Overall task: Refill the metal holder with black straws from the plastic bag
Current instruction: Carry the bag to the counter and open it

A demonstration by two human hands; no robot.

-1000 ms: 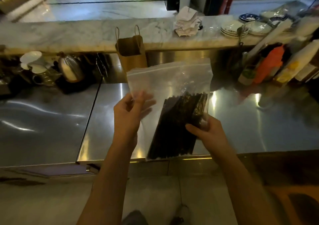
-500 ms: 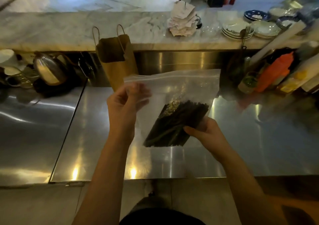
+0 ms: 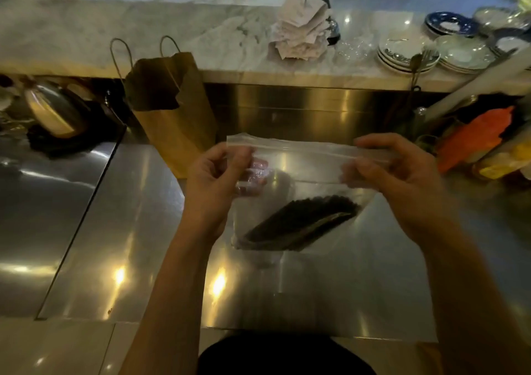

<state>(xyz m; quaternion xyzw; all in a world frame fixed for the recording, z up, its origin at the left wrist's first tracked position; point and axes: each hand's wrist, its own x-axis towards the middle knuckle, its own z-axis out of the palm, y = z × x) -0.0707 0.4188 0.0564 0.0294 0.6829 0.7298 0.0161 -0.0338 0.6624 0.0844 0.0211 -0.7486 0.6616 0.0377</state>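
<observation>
- Dark garment point(image 3: 287, 357) of the person at bottom centre, forearms reaching up from it over the near edge of the steel bench point(image 3: 129, 231).
- Plastic bag point(image 3: 301, 167), clear, zip-top, held in the air over the middle of the bench, zip strip running left-right at its top, body hanging down toward the bench.
- Black straws point(image 3: 301, 222) bundled in the bag's lower part; long axis diagonal, low end toward near-left, high end toward far-right. Bundle lies slanted, not upright.
- Left hand point(image 3: 218, 179) at the bag's top-left corner, fingers point(image 3: 253, 170) pinched shut on the plastic just under the zip; some fingertips show through the film.
- Right hand point(image 3: 402, 170) at the top-right corner, fingers point(image 3: 370, 144) curled and clamped on the zip edge.
- No readable print on the bag; cannot tell whether the zip is sealed.
- Brown paper bag point(image 3: 172, 110) with wire-like handles stands upright, mouth open, toward the bench's far edge, left of the hands.
- Metal kettle point(image 3: 54, 110) at far-left of the bench, tilted in view, on a dark base.
- Orange bottle point(image 3: 474, 136) among other bottles at the far-right; labels too blurred to read.
- Marble counter point(image 3: 143, 29) beyond the bench: pile of paper slips point(image 3: 301, 32) at centre, writing unreadable; stacked plates point(image 3: 408, 55) to its right, blue-rimmed saucers point(image 3: 448, 23) further right.
- Metal holder not made out in view.
</observation>
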